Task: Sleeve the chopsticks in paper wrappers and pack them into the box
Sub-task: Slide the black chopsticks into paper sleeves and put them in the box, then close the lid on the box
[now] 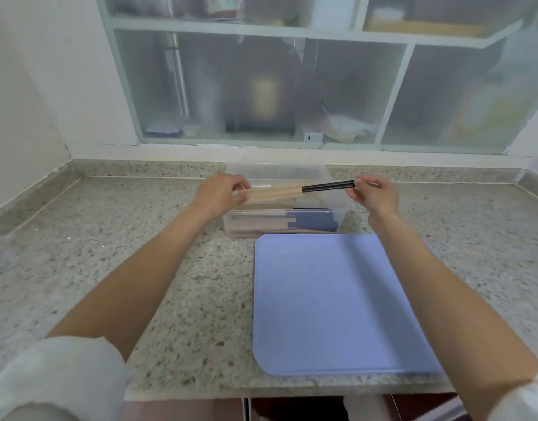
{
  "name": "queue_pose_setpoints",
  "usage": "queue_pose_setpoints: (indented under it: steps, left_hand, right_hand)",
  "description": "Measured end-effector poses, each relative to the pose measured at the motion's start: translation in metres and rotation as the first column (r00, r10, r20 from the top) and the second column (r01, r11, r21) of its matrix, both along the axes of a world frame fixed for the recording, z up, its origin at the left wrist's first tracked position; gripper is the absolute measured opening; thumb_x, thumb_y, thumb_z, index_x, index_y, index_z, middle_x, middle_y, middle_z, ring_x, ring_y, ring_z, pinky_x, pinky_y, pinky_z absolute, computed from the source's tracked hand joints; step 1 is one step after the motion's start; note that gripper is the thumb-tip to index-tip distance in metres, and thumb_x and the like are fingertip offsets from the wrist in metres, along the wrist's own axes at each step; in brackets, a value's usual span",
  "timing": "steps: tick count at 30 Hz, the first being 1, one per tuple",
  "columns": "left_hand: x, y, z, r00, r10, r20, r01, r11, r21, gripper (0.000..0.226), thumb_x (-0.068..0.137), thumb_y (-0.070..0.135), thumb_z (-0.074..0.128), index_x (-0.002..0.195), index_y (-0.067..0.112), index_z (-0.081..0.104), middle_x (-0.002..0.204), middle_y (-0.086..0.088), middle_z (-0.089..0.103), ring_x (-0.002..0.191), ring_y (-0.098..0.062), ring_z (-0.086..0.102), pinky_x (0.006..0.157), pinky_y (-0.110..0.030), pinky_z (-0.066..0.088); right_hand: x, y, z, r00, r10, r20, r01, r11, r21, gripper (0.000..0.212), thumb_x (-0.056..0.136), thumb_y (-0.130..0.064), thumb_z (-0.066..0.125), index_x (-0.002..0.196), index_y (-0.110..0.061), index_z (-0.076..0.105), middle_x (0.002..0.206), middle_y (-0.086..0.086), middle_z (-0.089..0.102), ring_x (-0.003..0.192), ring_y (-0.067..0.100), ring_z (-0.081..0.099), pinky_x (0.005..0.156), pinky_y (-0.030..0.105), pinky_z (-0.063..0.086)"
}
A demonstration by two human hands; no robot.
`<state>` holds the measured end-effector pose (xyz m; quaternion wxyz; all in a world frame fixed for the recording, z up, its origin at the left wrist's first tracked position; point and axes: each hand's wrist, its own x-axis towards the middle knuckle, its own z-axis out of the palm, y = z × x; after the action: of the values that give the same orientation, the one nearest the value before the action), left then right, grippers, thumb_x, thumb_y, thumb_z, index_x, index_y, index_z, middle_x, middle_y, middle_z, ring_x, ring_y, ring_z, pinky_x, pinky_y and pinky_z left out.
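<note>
The chopsticks are black, their wrapper tan. The box is clear; the tray is plain lavender-blue on a speckled grey-beige table

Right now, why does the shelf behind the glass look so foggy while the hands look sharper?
Head view: the frosted window blurs the shelf items behind it; the left hand, right hand, paper wrapper and black chopsticks are only slightly soft; the wide-angle lens bends the countertop edges; soft arm shadows cross the blue tray.
</note>
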<state>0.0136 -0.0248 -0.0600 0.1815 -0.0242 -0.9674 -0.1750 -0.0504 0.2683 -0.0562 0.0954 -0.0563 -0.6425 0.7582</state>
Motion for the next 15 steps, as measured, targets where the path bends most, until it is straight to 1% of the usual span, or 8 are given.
queue_pose_setpoints:
  steps: [3,5,8,10,11,13,14,15]
  left_hand:
    - [-0.021,-0.005,-0.002,0.995,-0.025,0.099,0.046,0.976,-0.215,0.017,0.089,0.029,0.060,0.102,0.023,0.069,0.103,0.002,0.071,0.100,-0.021,0.060,0.088,-0.033,0.043]
    - [-0.030,-0.006,-0.005,0.991,-0.017,0.131,0.060,0.939,-0.339,0.017,0.090,0.027,0.055,0.099,0.025,0.070,0.102,0.002,0.072,0.100,-0.021,0.061,0.091,-0.034,0.040]
    - [-0.040,-0.007,-0.011,0.992,0.006,0.123,0.043,0.921,-0.387,0.020,0.091,0.027,0.051,0.099,0.026,0.069,0.102,0.001,0.071,0.100,-0.023,0.061,0.091,-0.035,0.039]
    - [-0.042,-0.006,-0.014,0.999,-0.015,0.051,0.030,0.949,-0.312,0.020,0.092,0.026,0.051,0.098,0.025,0.069,0.101,0.000,0.072,0.099,-0.024,0.062,0.090,-0.035,0.041]
    - [-0.042,-0.005,-0.017,1.000,-0.029,-0.004,0.027,0.969,-0.245,0.020,0.092,0.026,0.051,0.098,0.024,0.069,0.100,0.001,0.072,0.098,-0.024,0.062,0.089,-0.035,0.042]
    - [-0.041,-0.009,-0.022,0.993,-0.026,-0.113,0.019,0.998,-0.060,0.018,0.092,0.025,0.053,0.102,0.021,0.069,0.101,0.002,0.071,0.098,-0.021,0.061,0.087,-0.035,0.045]
    - [-0.040,-0.012,-0.024,0.987,-0.004,-0.160,0.012,0.999,0.045,0.018,0.092,0.023,0.055,0.104,0.019,0.068,0.103,0.001,0.070,0.098,-0.020,0.060,0.087,-0.034,0.045]
    - [-0.041,-0.015,-0.027,0.981,0.031,-0.192,-0.003,0.990,0.144,0.019,0.092,0.021,0.056,0.107,0.018,0.066,0.106,0.000,0.068,0.100,-0.020,0.059,0.087,-0.032,0.044]
  right_hand:
    - [-0.022,-0.001,-0.010,1.000,0.011,0.008,-0.012,0.985,0.172,0.020,0.086,0.004,0.060,0.074,-0.011,0.058,0.076,0.010,0.061,0.046,0.005,0.062,0.057,0.016,0.055]
    - [-0.028,-0.003,-0.017,1.000,0.016,0.000,-0.015,0.947,0.320,0.015,0.085,-0.001,0.063,0.076,-0.012,0.061,0.078,0.009,0.063,0.052,0.007,0.063,0.060,0.019,0.054]
    - [-0.030,-0.010,-0.024,0.997,0.028,-0.069,0.020,0.787,0.616,0.002,0.083,-0.015,0.068,0.085,-0.015,0.068,0.083,0.003,0.065,0.074,0.014,0.059,0.074,0.027,0.046]
    - [-0.027,-0.016,-0.025,0.991,0.066,-0.118,0.047,0.646,0.762,0.009,0.085,-0.020,0.065,0.089,-0.014,0.070,0.085,0.000,0.066,0.081,0.015,0.058,0.075,0.027,0.043]
    - [-0.025,-0.017,-0.025,0.986,0.075,-0.151,0.085,0.550,0.831,0.011,0.087,-0.020,0.062,0.089,-0.014,0.071,0.087,0.001,0.068,0.084,0.018,0.059,0.075,0.028,0.044]
    - [-0.025,-0.020,-0.025,0.970,0.097,-0.221,0.186,0.283,0.941,0.018,0.089,-0.022,0.056,0.089,-0.013,0.072,0.096,0.007,0.070,0.095,0.028,0.057,0.083,0.035,0.043]
    - [-0.028,-0.021,-0.023,0.967,0.110,-0.229,0.206,0.189,0.960,0.021,0.090,-0.023,0.053,0.090,-0.014,0.073,0.103,0.010,0.068,0.102,0.032,0.053,0.087,0.037,0.041]
    - [-0.032,-0.022,-0.022,0.969,0.126,-0.210,0.189,0.163,0.968,0.023,0.091,-0.024,0.052,0.093,-0.013,0.073,0.110,0.011,0.066,0.108,0.034,0.050,0.089,0.038,0.040]
